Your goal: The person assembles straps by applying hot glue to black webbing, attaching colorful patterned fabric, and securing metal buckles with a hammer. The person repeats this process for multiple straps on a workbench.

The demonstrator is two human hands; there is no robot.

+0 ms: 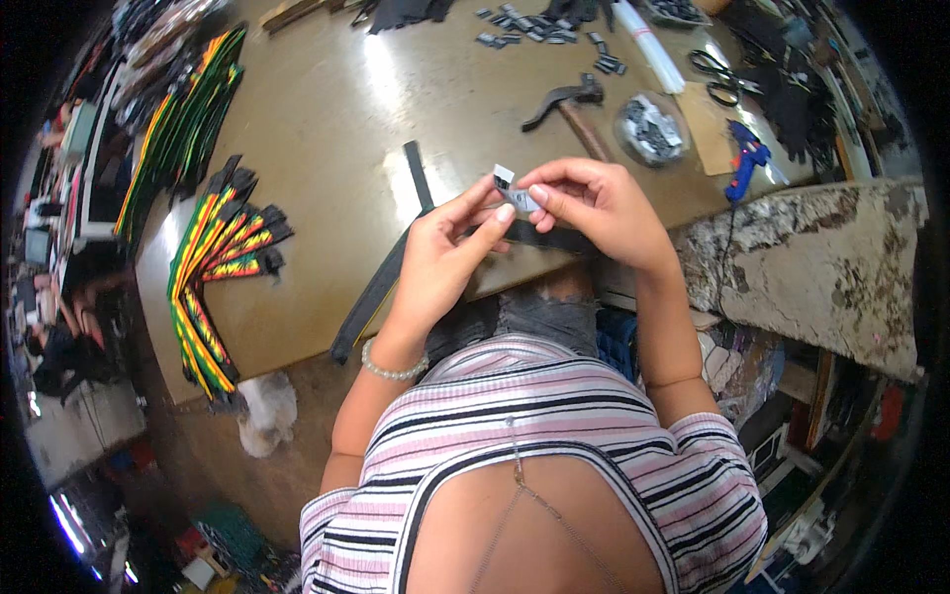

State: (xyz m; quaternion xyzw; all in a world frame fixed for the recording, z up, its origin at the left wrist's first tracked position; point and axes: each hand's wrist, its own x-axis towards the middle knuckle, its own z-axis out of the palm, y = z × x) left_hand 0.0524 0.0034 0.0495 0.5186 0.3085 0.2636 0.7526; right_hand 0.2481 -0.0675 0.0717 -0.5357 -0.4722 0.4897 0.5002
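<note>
My left hand (445,259) and my right hand (599,203) meet above the near edge of the brown table (327,129). Together their fingertips pinch a small silver metal buckle (515,190), which sits on a black strap (544,236). The strap runs under both hands and hangs down to the left over the table edge. A pearl bracelet (394,368) circles my left wrist.
Stacks of red, yellow and green striped straps (213,267) lie at the left, more (183,124) behind them. A hammer (569,104), a bag of small metal parts (650,129), scissors (720,74), a blue glue gun (744,163) and loose buckles (539,28) lie beyond my hands.
</note>
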